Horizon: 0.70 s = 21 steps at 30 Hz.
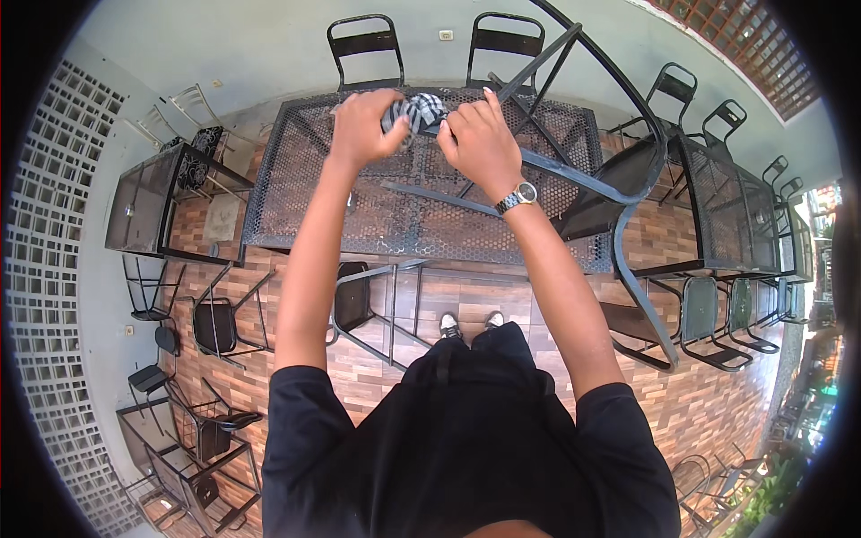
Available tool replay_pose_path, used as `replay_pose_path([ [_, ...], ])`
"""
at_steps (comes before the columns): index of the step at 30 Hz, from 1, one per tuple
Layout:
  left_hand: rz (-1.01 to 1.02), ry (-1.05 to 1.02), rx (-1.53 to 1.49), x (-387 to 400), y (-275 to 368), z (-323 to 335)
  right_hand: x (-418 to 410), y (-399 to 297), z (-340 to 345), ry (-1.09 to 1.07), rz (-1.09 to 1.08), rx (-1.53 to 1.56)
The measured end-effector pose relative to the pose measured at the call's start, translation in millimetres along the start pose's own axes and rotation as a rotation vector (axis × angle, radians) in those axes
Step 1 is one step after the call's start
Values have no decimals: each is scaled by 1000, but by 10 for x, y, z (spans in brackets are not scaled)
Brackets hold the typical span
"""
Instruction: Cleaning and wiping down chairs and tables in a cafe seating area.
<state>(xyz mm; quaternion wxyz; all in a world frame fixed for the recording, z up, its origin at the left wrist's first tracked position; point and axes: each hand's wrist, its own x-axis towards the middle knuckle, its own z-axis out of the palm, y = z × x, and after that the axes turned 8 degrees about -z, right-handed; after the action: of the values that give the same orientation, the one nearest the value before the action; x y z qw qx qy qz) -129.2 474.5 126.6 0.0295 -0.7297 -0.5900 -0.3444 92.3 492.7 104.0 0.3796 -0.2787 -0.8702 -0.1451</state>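
My left hand (366,128) grips a black-and-white checked cloth (424,111), bunched up between its thumb and fingers. The cloth lies around or against the end of a metal leg of a tipped black chair (572,176). Curled over that same leg, close beside the cloth, is my right hand (481,138), with one finger sticking up and a watch (518,196) on the wrist. The chair rests tilted on a black perforated metal table (323,202), its curved frame reaching over the right side. My palms hide part of the leg and cloth.
Two black chairs (366,46) stand behind the table against the wall. Another chair (353,302) is on the wood-patterned floor between the table and my feet. More tables, such as a mesh one (733,202) at right and a dark one (144,208) at left, flank me.
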Motion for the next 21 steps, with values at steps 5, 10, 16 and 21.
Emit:
replay_pose_path([
  [5,171,561,20,-270,133,395,52,-65,23,6,34,22],
  [10,67,306,71,-126,107,262,35,-45,45,5,32,6],
  [16,-380,-290,158,442,353,-18,56,-53,63,21,66,-51],
  [21,-523,-608,159,643,438,62,45,-66,93,-21,71,-48],
])
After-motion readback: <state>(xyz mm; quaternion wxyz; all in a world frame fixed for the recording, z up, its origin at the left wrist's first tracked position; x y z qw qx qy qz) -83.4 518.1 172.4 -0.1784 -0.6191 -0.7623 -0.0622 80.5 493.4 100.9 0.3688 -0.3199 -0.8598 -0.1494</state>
